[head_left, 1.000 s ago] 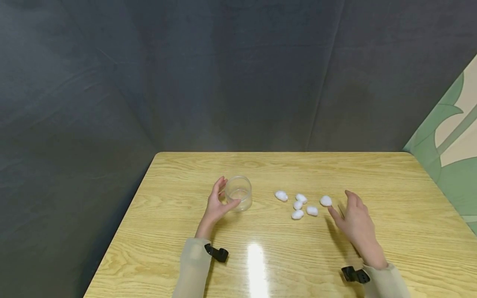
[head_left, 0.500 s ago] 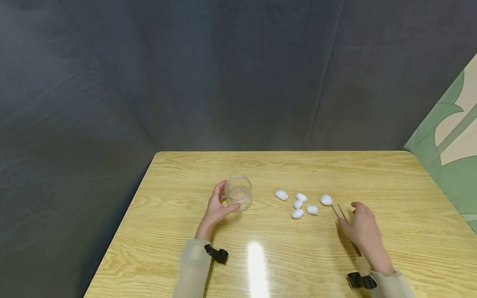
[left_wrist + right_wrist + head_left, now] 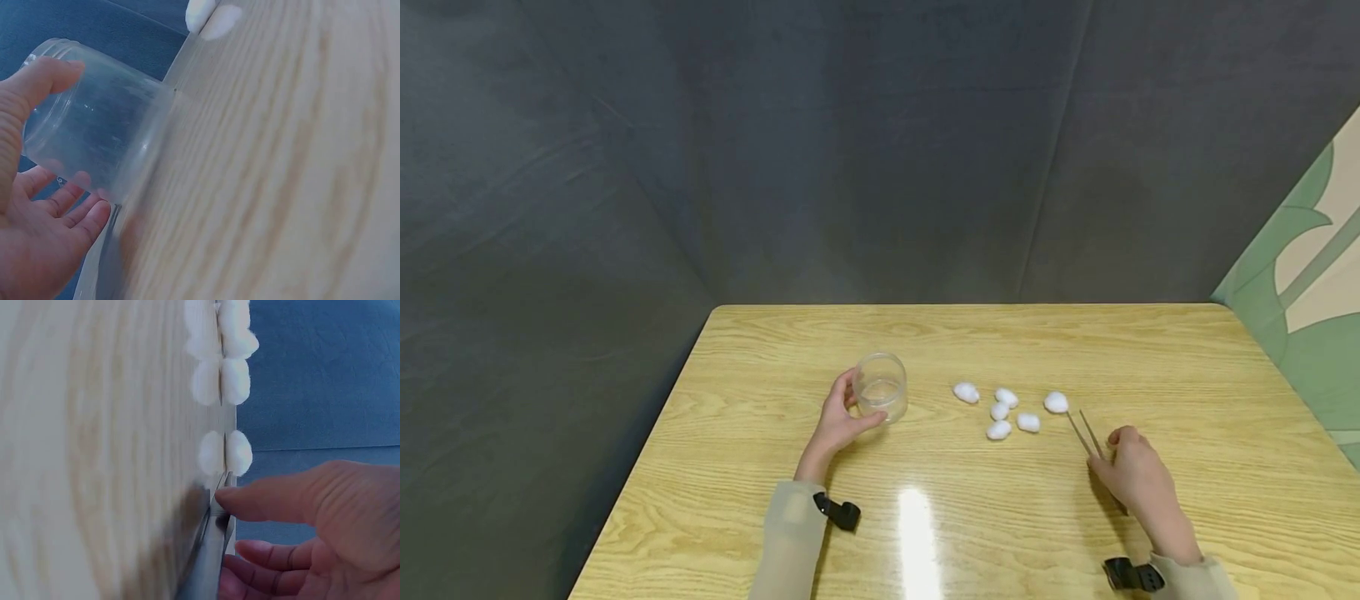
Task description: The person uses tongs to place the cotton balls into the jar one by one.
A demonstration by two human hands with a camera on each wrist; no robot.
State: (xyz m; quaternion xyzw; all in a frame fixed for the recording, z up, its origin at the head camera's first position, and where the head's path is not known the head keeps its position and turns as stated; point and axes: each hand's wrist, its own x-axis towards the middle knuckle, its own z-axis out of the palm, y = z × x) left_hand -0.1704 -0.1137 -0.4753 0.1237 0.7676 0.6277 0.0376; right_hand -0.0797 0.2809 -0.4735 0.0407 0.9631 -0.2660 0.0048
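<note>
Left hand (image 3: 837, 419) curls thumb and fingers around the clear jar (image 3: 881, 388), upright on the wooden table (image 3: 1187, 367), left of frame centre. Right hand (image 3: 1131, 473) at lower right pinches metal tweezers (image 3: 1086, 432), tips pointing up-left, just beside the nearest cotton ball (image 3: 1056, 402). Other cotton balls (image 3: 1000, 410) lie clustered at centre, between jar and tweezers.
</note>
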